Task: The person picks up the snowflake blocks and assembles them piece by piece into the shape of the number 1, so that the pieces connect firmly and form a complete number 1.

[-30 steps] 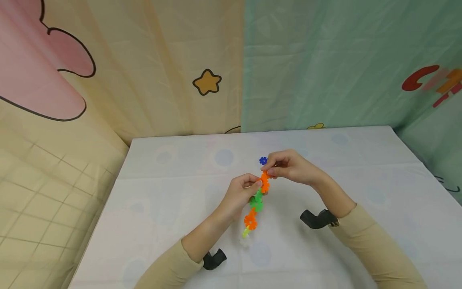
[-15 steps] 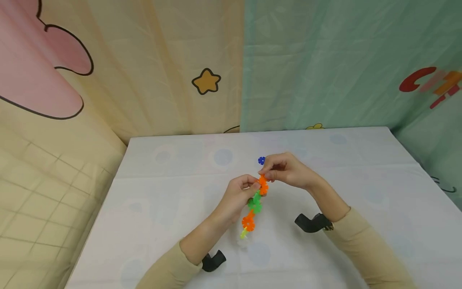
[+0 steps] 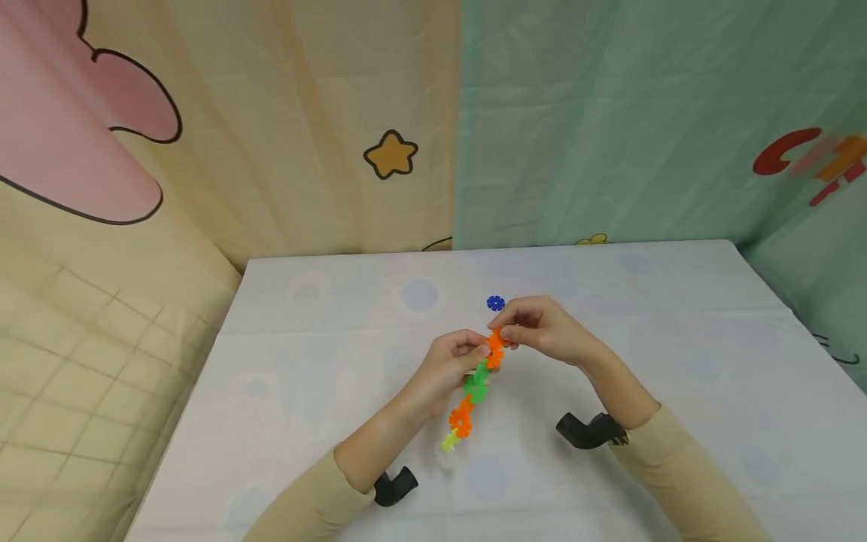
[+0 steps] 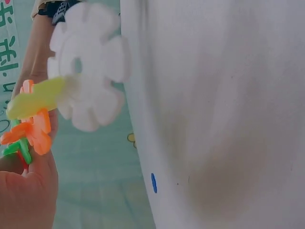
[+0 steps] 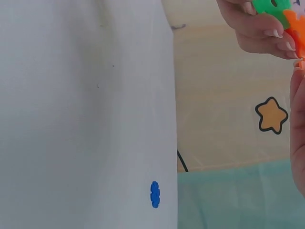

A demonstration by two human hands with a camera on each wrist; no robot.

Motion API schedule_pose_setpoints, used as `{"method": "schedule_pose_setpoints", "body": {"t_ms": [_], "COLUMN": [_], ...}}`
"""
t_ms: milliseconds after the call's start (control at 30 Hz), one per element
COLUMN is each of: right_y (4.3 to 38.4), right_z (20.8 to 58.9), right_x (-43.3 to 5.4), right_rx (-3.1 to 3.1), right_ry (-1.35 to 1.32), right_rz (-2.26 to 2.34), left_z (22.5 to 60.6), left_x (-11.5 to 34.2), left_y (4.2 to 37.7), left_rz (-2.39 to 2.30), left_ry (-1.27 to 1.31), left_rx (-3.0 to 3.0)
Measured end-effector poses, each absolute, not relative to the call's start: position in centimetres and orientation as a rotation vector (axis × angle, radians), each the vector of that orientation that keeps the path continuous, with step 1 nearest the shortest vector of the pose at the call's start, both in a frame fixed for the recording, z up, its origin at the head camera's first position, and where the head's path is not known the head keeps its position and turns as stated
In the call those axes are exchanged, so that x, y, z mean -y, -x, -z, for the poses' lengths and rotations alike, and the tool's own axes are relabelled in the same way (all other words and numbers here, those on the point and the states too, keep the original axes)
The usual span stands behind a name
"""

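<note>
A chain of interlocking flower-shaped plastic discs (image 3: 476, 390) hangs tilted above the table between both hands. Orange discs are at its top, then green, orange and yellow, with a white disc (image 4: 93, 67) at the lower end, large in the left wrist view. My left hand (image 3: 447, 366) pinches the chain's upper part between thumb and fingers. At the very top, my right hand (image 3: 547, 329) pinches an orange disc (image 5: 298, 33), partly covered by the fingertips. A separate blue disc (image 3: 496, 302) lies on the table just beyond the right hand.
A white cloth with pale dots covers the table (image 3: 325, 421). Printed curtains (image 3: 305, 150) hang behind its far edge. Each wrist bears a black curved mount (image 3: 588, 431) that sticks out over the table.
My right hand has shifted slightly down and right, uncovering the whole blue disc. The chain's lower end has swung a little to the left. Both hands keep their pinch.
</note>
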State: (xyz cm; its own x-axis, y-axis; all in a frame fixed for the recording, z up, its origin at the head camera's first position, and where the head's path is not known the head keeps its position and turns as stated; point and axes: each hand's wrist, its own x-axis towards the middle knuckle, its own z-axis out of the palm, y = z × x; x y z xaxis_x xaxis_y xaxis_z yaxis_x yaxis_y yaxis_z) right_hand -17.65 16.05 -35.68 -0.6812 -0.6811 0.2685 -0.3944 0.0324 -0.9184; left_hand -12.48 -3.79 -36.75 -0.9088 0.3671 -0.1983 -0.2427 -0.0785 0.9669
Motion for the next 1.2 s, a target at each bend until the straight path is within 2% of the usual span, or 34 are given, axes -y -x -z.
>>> {"method": "schedule_pose_setpoints", "body": {"t_ms": [367, 1000, 1200], "right_y": [17.6, 17.9, 18.0], "right_z": [35.9, 36.6, 36.9], "right_x": [-16.7, -16.4, -17.0], "right_rx": [-2.089, -2.123, -2.216], "right_ry": [1.006, 1.104, 0.854], "right_rz": [1.759, 1.739, 1.754], "left_z": [36.4, 36.0, 36.5], "left_x": [3.4, 3.2, 3.1], "left_y": [12.9, 13.3, 13.2], "left_rz": [-2.009, -1.923, -1.917], "left_ry": [-0.139, -0.230, -0.198], "left_rx": [-1.737, -1.661, -1.700]}}
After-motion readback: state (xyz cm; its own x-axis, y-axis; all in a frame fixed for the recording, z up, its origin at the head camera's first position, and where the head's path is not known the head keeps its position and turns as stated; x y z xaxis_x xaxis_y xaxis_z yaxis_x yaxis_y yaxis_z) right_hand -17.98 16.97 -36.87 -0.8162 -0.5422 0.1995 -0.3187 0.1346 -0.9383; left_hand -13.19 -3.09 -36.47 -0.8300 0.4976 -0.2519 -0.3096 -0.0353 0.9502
